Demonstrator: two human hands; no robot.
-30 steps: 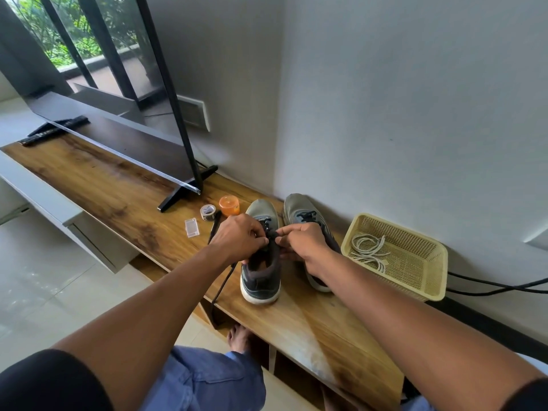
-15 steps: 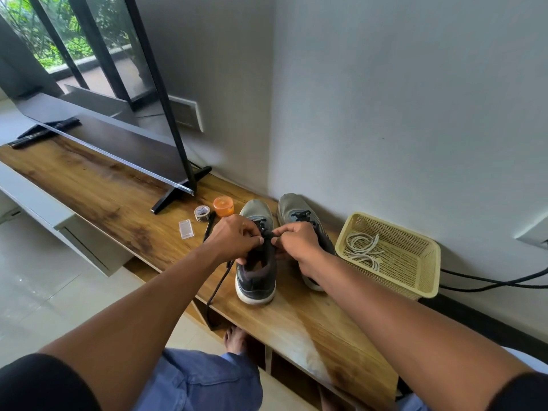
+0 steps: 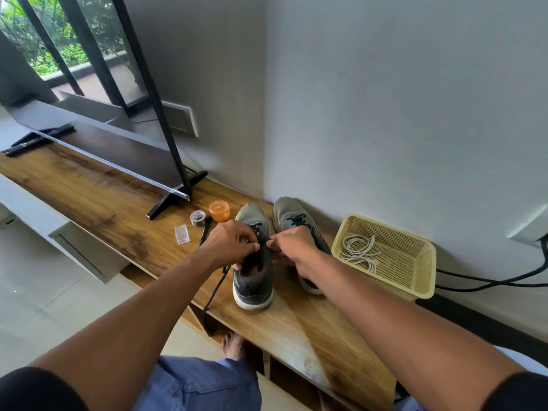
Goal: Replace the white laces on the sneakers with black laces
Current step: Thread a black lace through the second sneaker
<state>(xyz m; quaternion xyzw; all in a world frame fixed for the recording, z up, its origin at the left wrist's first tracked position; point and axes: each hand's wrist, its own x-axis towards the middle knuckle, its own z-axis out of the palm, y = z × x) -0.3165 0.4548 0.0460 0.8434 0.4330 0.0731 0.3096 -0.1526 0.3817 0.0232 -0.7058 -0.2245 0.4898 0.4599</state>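
On the wooden console [image 3: 89,200], both hands meet over the near grey sneaker [image 3: 253,280], left hand [image 3: 229,243] and right hand [image 3: 293,246] each pinching its black lace [image 3: 215,292], the second sneaker [image 3: 289,216] at two o'clock, white laces [image 3: 357,247] in the yellow basket [image 3: 415,262] at three o'clock.

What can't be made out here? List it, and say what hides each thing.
All in the head view:
- Upper eyelets of the left sneaker: covered by the left hand and right hand.
- Middle of the right sneaker: behind the right hand and forearm.
- Black lace: its end drops past the bench edge.
- Print on the tape roll: too small.
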